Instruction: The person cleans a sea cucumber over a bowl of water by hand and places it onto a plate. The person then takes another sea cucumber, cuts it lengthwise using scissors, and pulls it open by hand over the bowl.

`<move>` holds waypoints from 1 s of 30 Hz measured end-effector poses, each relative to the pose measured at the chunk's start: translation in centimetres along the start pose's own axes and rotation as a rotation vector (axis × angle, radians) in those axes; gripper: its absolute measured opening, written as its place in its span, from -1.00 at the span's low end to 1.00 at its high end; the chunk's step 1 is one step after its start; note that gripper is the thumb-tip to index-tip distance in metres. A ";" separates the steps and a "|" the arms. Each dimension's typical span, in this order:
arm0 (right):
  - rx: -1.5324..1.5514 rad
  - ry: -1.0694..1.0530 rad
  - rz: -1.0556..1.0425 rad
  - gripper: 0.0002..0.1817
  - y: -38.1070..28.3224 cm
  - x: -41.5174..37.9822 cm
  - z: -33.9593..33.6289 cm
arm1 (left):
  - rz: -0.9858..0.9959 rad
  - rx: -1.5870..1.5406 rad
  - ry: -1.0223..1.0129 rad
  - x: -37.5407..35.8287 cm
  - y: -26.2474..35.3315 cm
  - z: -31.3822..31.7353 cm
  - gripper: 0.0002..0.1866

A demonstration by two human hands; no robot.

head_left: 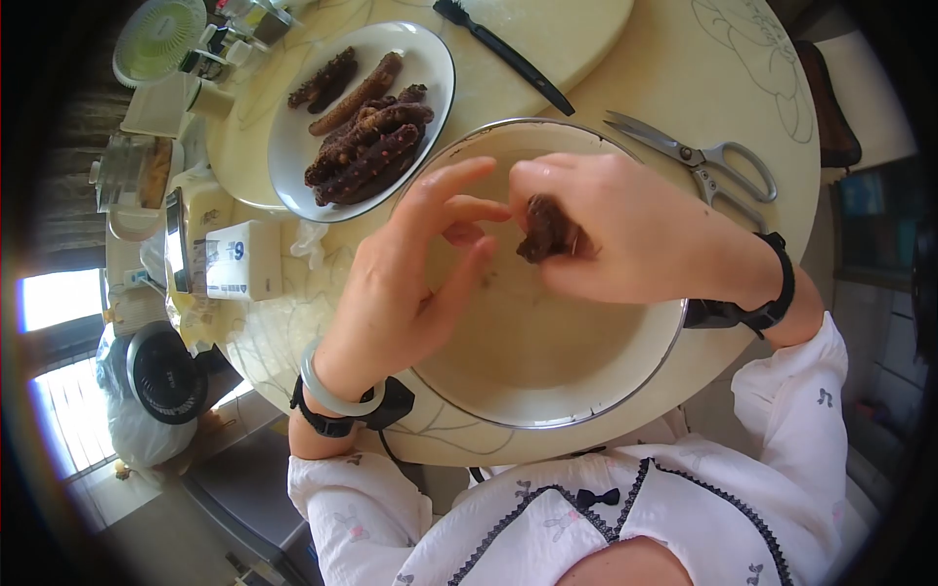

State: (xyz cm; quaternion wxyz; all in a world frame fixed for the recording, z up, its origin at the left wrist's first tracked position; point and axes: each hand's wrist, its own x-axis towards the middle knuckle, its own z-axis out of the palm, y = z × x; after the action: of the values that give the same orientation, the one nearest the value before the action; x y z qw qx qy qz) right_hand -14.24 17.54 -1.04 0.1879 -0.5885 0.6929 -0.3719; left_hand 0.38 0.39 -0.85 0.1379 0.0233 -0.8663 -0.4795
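My right hand [611, 220] is wrapped round a dark brown sea cucumber [544, 230] above a wide white basin [640, 366] of cloudy water. Part of the sea cucumber is hidden by my fingers. Close on its left, my left hand [415, 259] has its fingers curved and apart, with nothing visible in them; the index fingertip is near my right hand. Several more bumpy sea cucumbers [371, 142] lie on a white plate [293, 181] beyond the basin to the left.
Metal scissors [699, 156] lie partly open right of the basin. A black brush [513, 63] rests on the table's raised round centre. A tissue pack [244, 262], a glass pot [137, 171] and a green-lidded container [161, 39] stand at the left.
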 end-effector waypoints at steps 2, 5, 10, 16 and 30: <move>0.114 -0.034 0.062 -0.81 -0.6 0.3 -1.1 | 0.115 0.096 -0.121 0.3 0.1 -0.2 -0.51; 0.272 -0.063 0.104 -0.87 -0.9 0.5 -1.7 | 0.272 0.188 -0.112 0.4 -0.8 -0.2 -0.52; 0.297 -0.073 0.125 -0.88 -0.8 0.5 -1.5 | 0.161 0.180 -0.185 0.2 -0.1 -0.6 -0.67; 0.285 -0.033 0.057 -0.83 -0.2 0.7 -0.8 | 0.174 0.239 -0.196 0.3 -0.2 -0.4 -0.82; -0.227 -0.246 -0.007 -0.89 0.5 -0.5 0.1 | 0.148 0.583 -0.455 0.2 0.0 -0.3 -0.80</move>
State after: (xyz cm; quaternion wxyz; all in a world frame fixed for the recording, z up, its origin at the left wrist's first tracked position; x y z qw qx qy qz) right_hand -14.38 17.96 -1.60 0.2023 -0.6493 0.7001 -0.2173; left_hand 0.31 0.10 -0.66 -0.0362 -0.1081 -0.9743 -0.1943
